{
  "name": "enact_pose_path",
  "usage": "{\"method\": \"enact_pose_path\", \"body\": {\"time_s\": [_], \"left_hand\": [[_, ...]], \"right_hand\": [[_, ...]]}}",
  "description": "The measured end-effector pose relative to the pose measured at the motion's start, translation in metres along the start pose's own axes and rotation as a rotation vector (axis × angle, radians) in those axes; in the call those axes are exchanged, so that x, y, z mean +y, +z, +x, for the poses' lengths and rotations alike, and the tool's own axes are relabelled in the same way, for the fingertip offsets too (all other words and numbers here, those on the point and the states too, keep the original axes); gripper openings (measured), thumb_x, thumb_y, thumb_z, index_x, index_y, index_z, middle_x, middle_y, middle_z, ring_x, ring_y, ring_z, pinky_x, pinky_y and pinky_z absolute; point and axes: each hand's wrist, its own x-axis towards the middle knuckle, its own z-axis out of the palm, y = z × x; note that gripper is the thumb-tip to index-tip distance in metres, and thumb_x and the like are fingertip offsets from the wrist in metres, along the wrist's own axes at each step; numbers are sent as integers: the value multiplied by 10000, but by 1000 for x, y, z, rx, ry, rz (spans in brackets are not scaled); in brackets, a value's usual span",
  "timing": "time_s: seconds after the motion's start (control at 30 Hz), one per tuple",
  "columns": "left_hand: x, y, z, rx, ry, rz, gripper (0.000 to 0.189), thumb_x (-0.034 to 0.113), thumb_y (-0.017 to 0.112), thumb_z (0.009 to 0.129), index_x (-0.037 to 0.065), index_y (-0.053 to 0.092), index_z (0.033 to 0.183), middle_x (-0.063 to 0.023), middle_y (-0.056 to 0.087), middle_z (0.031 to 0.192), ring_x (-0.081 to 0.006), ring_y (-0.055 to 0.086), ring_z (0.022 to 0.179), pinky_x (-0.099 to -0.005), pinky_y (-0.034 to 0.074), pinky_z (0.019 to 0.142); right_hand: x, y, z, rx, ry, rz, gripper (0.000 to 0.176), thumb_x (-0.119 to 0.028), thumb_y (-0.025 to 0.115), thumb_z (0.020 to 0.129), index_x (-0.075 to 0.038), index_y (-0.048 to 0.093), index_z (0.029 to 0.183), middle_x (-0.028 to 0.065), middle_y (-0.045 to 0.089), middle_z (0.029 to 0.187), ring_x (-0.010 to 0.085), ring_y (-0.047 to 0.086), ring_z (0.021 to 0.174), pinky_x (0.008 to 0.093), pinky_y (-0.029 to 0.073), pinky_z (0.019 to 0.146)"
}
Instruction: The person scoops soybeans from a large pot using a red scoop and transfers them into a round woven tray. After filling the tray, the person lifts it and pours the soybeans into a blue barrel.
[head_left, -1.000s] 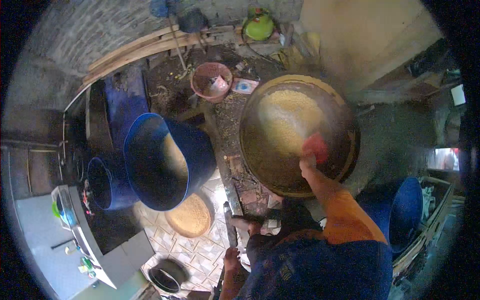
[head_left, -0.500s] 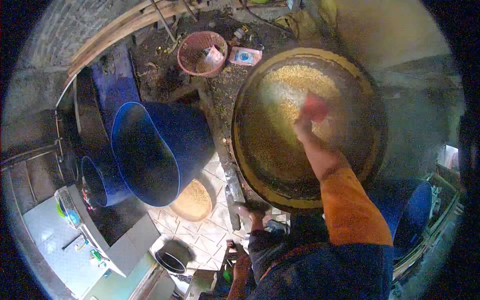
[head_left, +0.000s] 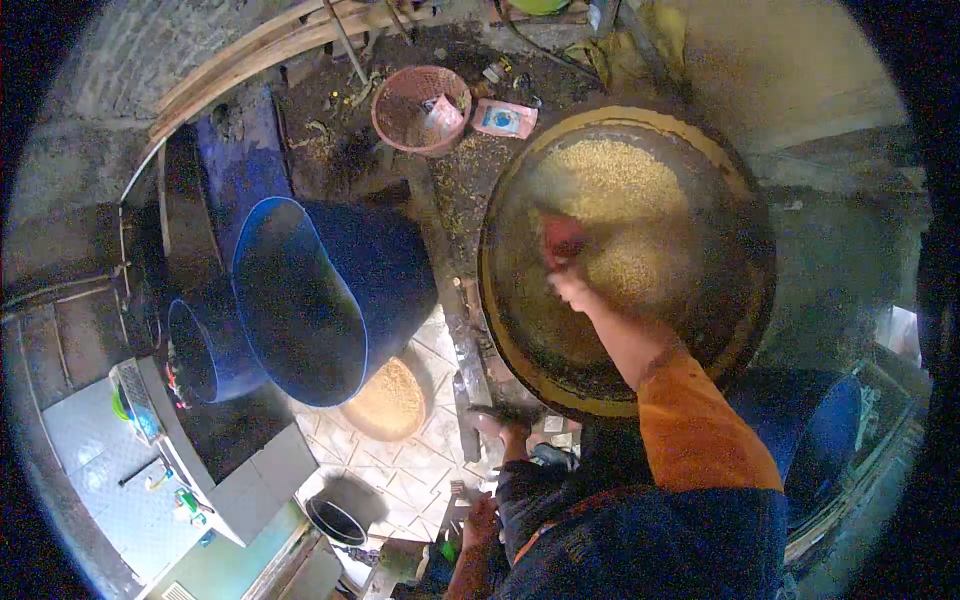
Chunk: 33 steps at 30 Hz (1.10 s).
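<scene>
My right hand (head_left: 570, 288), at the end of an orange sleeve, is closed around a red scoop (head_left: 562, 240), slightly blurred by motion. It reaches over a wide, round, dark pan (head_left: 735, 330) with a worn yellowish rim. Inside the pan, small pale-yellow kernels (head_left: 620, 170) lie heaped toward the far side, with more spread in the middle behind the scoop. Low in the view, my left hand (head_left: 482, 518) hangs beside my body, away from the pan; its fingers are too small and dim to read.
Left of the pan stand a large blue barrel (head_left: 400, 250) and a smaller blue barrel (head_left: 225, 365). A basket of pale grains (head_left: 385, 400) sits on the tiled floor near a black bucket (head_left: 337, 520). Beyond are a pink basket (head_left: 390, 135) and a printed packet (head_left: 503, 118).
My right hand has swept the red scoop leftward and slightly nearer across the pan. The kernels now lie more spread through the middle. My left hand stays low beside my body.
</scene>
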Motion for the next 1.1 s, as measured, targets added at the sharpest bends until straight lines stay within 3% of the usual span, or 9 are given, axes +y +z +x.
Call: {"method": "enact_pose_path", "body": {"time_s": [0.03,0.1,0.23,0.6,0.77,0.87,0.9,0.93,1.1], "left_hand": [[-8,10,-1,7,3,2,283,183,468,804,42,462,1050,-119,532,977,-232,515,916,-312,426,738],[-33,43,-3,-11,-731,-1582,276,108,486,745,31,468,1009,-112,497,1054,-253,501,944,-357,439,722],[-48,47,-5,126,-304,-1071,262,148,529,747,42,468,978,-74,486,1049,-244,499,892,-347,434,704],[-58,23,-15,274,-311,-1004,279,-33,516,673,64,528,935,-60,543,887,-176,534,783,-263,444,679],[-42,-16,-18,150,-685,-1058,390,395,435,769,76,531,972,-59,565,771,-129,500,630,-284,398,587],[-97,30,-13,559,206,-66,346,248,538,744,57,504,1029,-54,568,860,-149,555,746,-308,462,578],[-109,46,-7,191,-259,-764,338,303,544,731,50,533,955,-66,570,837,-149,550,719,-291,447,566],[-98,45,-9,402,-302,-961,230,241,535,727,52,551,857,-58,562,764,-136,529,671,-287,430,543],[-121,78,4,475,-325,-935,219,237,511,739,49,555,842,-41,556,728,-140,520,632,-280,426,550]], "right_hand": [[17,-6,3,-170,79,248,85,-101,553,675,-124,476,700,-20,350,477,107,318,354,270,237,323],[-9,-9,-32,-287,172,433,104,-121,552,726,-140,450,738,-43,363,510,60,292,342,217,196,293],[-20,-22,-73,-463,285,488,103,-199,544,776,-164,467,718,-75,396,568,19,320,372,164,183,285],[-68,-49,-225,-401,185,684,167,-83,489,802,-165,464,946,-50,441,648,3,332,409,141,239,331],[-123,-57,-286,-359,73,616,107,-74,516,767,-130,457,836,-52,408,619,20,313,400,149,237,336],[-131,-62,-306,-356,59,621,127,-67,513,767,-118,448,863,-44,414,620,24,328,412,146,253,351],[-129,-64,-309,-368,52,660,135,-64,510,766,-114,445,873,-39,422,623,27,334,419,148,258,356],[-129,-65,-314,-381,45,700,143,-60,508,765,-111,442,882,-33,430,626,29,341,426,149,263,361],[-137,-61,-334,-426,-33,682,134,-61,500,779,-112,444,890,-23,450,649,35,346,426,156,269,357]]}}
